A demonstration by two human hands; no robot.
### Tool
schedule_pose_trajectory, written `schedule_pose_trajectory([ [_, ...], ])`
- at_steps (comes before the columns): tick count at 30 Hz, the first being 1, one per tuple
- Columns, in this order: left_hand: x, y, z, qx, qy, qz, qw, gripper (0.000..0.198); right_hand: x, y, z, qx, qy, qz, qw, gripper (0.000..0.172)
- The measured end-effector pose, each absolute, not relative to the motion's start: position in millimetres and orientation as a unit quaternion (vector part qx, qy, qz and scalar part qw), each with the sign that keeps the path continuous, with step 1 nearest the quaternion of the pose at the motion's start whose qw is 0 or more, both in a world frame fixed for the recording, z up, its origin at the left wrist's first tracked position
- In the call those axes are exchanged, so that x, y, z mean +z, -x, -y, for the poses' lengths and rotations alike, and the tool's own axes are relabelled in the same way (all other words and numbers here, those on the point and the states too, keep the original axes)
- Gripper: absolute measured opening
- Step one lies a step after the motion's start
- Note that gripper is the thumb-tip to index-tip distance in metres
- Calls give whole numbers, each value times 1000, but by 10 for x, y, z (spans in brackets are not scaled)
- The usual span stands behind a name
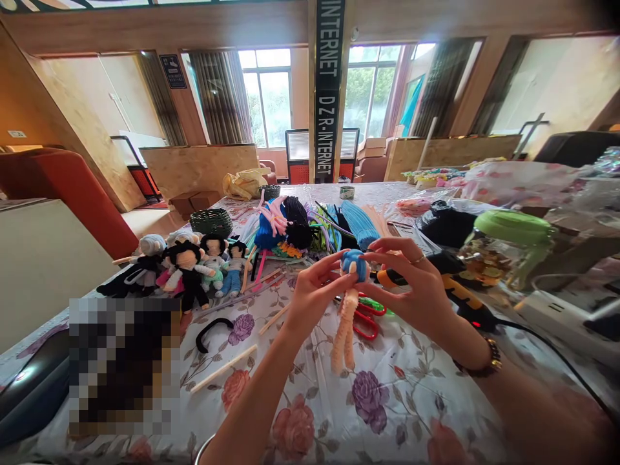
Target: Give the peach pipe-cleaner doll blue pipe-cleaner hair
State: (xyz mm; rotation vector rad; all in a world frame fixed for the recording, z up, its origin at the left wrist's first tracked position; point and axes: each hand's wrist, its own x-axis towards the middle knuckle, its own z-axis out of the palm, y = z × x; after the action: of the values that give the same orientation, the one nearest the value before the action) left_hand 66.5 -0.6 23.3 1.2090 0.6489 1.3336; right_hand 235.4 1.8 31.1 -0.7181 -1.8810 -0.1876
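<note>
Between both hands is a small pipe-cleaner doll (356, 263) with a blue head, its two peach legs (345, 336) hanging down over the table. My left hand (317, 290) pinches the head from the left, thumb at the front. On the other side, my right hand (409, 284) has its fingertips and thumb closed about the head's right edge. Red-handled scissors (365, 326) lie just behind the legs. Beyond the right hand rests a black and orange glue gun (462, 294), partly hidden by the hand.
Several finished dolls (188, 265) sit in a cluster at the left near a dark green basket (212, 222). Bundles of pipe cleaners (358, 223) lie at the back. A black curved piece (209, 330) and a glue stick (223, 368) lie left. A power strip (557, 316) stands right.
</note>
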Motion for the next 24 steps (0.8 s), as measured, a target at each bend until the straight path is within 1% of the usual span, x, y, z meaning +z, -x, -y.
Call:
schedule_pose_trajectory([
  [7, 256, -653, -5, 602, -486, -320, 547, 42, 323, -2391, -28, 16, 370, 754, 542, 26],
  [10, 232, -634, -40, 633, -459, -333, 527, 45, 316, -2410, -71, 42, 398, 754, 521, 25],
  [13, 204, -601, -77, 653, -445, -338, 511, 42, 254, -2435, -141, 74, 420, 794, 433, 26],
  [17, 199, -571, -90, 656, -445, -342, 505, 38, 133, -2449, -197, 110, 407, 875, 237, 21],
  [19, 203, -570, -85, 654, -447, -342, 505, 37, 101, -2435, -190, 129, 395, 895, 164, 16],
  [21, 203, -577, -80, 652, -450, -336, 509, 37, 98, -2414, -170, 147, 394, 898, 129, 12],
  [24, 193, -593, -82, 651, -454, -326, 513, 41, 119, -2392, -146, 159, 405, 894, 111, 10],
])
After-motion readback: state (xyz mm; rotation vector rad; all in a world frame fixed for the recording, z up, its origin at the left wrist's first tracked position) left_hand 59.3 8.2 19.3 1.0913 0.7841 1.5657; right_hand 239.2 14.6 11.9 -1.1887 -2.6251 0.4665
